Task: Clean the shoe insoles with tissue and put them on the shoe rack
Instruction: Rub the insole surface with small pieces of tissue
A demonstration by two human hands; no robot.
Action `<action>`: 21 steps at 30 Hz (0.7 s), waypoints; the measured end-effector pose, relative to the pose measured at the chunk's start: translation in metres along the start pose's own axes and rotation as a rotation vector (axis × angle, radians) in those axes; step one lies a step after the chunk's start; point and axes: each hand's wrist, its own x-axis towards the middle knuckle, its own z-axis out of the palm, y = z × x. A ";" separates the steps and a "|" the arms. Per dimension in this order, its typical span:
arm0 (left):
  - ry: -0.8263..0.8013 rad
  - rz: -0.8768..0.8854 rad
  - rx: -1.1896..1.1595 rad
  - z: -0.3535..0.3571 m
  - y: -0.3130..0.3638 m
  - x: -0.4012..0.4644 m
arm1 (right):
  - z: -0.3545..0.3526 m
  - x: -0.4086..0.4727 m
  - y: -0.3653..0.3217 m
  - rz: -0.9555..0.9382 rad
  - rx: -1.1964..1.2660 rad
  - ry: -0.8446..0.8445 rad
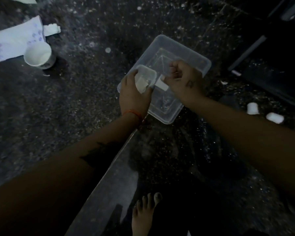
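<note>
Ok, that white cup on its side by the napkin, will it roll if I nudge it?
Probably: the cup lies on its side on smooth counter, so it may roll in a curve. It looks light, though the napkin behind it might stop it.

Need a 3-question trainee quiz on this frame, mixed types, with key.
1. True or false: the left hand holds the small container together with a tissue piece.
2. The white strip is pinched by: A) left hand B) right hand C) neither.
3. Fill in: the cup rests partly on the ____.

Key: 1 true. 2 B. 3 tissue pack. Both hands work over the clear tub.
</note>
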 end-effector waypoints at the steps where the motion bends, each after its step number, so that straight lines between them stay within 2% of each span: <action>1: -0.005 0.015 0.048 -0.002 -0.009 0.005 | 0.012 0.004 -0.001 -0.027 -0.043 -0.034; 6: -0.205 -0.014 0.263 -0.001 -0.044 0.025 | 0.055 0.027 -0.008 -0.179 -0.331 -0.254; 11: -0.323 -0.026 0.387 0.004 -0.056 0.032 | 0.087 0.045 -0.014 -0.172 -0.692 -0.470; 15: -0.344 -0.024 0.425 0.007 -0.059 0.032 | 0.102 0.055 -0.014 -0.122 -0.842 -0.538; 21: -0.342 -0.037 0.442 0.008 -0.060 0.032 | 0.111 0.068 -0.014 -0.103 -0.909 -0.601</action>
